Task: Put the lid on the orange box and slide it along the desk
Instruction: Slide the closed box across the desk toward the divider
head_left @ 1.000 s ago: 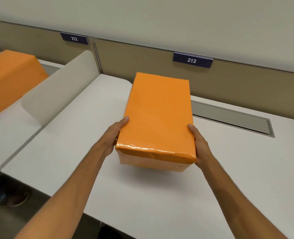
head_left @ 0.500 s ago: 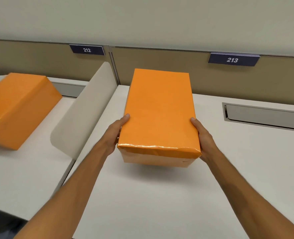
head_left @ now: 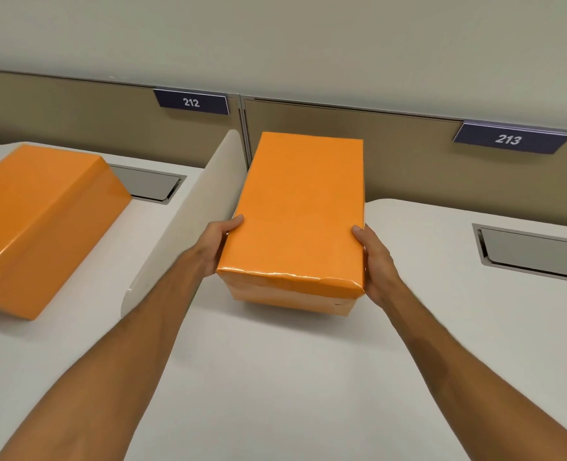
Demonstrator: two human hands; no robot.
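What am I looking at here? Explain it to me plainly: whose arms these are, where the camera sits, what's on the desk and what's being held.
No machine here: a person wears a wide-angle camera on the head, looking down along both bare arms. The left hand and right hand press the long sides of an orange box that has its lid on, at the near end. It is on the white desk under the sign 213; whether it rests or is slightly raised is unclear. A white divider stands just left of it. Beyond the divider, under sign 212, lies a second orange box. Grey recessed panels sit in the desktops.
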